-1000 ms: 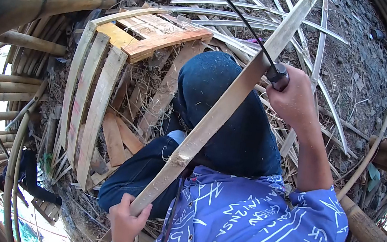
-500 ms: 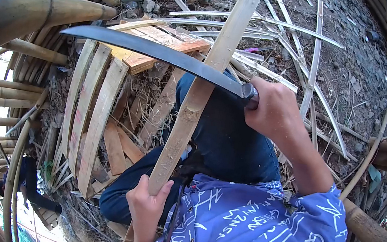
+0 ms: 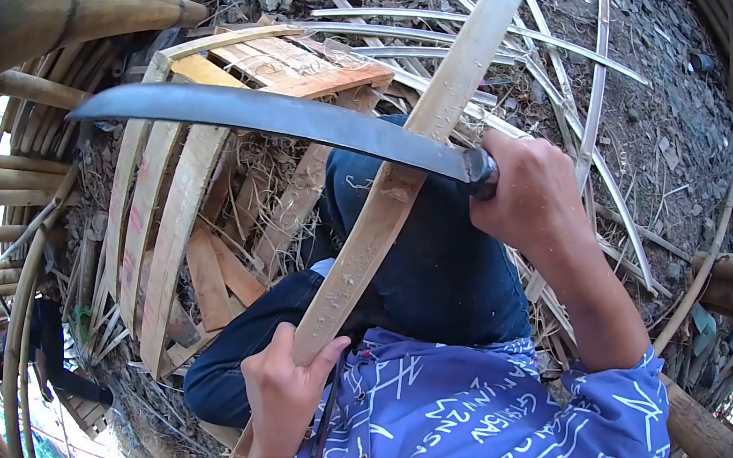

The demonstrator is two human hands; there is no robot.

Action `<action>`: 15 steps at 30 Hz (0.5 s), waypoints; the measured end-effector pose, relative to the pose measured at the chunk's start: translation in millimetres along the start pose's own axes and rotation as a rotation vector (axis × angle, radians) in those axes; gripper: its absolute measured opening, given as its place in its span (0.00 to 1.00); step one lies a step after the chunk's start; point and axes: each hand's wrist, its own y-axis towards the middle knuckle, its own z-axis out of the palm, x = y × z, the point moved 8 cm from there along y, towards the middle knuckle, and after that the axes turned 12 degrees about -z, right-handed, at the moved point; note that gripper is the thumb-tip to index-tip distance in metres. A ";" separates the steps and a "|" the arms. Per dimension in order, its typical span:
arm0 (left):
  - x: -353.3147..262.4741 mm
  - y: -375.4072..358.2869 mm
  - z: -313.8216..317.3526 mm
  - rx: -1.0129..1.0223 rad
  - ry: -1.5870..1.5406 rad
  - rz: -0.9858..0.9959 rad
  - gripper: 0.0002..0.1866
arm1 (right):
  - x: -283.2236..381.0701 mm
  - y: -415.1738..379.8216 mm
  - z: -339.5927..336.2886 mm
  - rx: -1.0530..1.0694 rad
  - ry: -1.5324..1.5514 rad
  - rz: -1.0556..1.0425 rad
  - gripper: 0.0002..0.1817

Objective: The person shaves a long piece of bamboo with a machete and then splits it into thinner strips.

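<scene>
A long bamboo strip (image 3: pixel 360 261) slants up from my lap past the top edge of the view. My left hand (image 3: pixel 286 388) is closed round its lower end, thumb on the right side. In my right hand (image 3: pixel 533 192) is the dark handle of a large knife (image 3: pixel 260 116) with a long curved blade. The blade points left and lies across the strip, touching or just over it at about knee height. Part of the handle is hidden by my fingers.
A slatted wooden crate (image 3: pixel 190 174) stands left of my knees, with shavings round it. Several split strips (image 3: pixel 594 102) lie on the stony ground ahead. Bamboo poles (image 3: pixel 87 7) line the left. Another person (image 3: pixel 49 352) is at the lower left.
The knife has come a little lower and its blade is turned to show more of its flat side. The strip's top leans further right. The view has shifted slightly.
</scene>
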 end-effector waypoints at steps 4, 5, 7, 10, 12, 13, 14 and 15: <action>2.8 -2.4 1.7 0.054 -0.003 -0.071 0.24 | -5.3 6.3 2.9 0.085 -0.053 0.060 0.10; 2.5 -2.7 2.3 0.056 -0.021 -0.065 0.24 | -5.9 7.7 3.7 0.094 -0.057 0.060 0.10; 6.2 -3.5 3.8 0.065 -0.052 -0.071 0.24 | -7.5 9.0 3.1 0.098 -0.108 0.057 0.10; 7.3 -5.9 2.7 0.076 -0.052 -0.080 0.24 | -9.3 10.8 4.1 0.133 -0.127 0.061 0.11; 8.1 -9.9 0.1 0.083 -0.022 -0.086 0.24 | -33.4 18.9 -4.1 0.092 -0.178 0.163 0.11; 11.4 -14.8 -2.7 0.090 -0.018 -0.091 0.24 | -54.4 22.7 -11.7 0.048 -0.226 0.268 0.11; 15.3 -18.7 -4.7 0.093 -0.015 -0.097 0.24 | -77.0 27.9 -18.2 0.002 -0.180 0.310 0.11; 19.1 -21.3 -5.3 0.094 -0.019 -0.100 0.24 | -86.6 33.3 -24.5 0.016 -0.199 0.318 0.11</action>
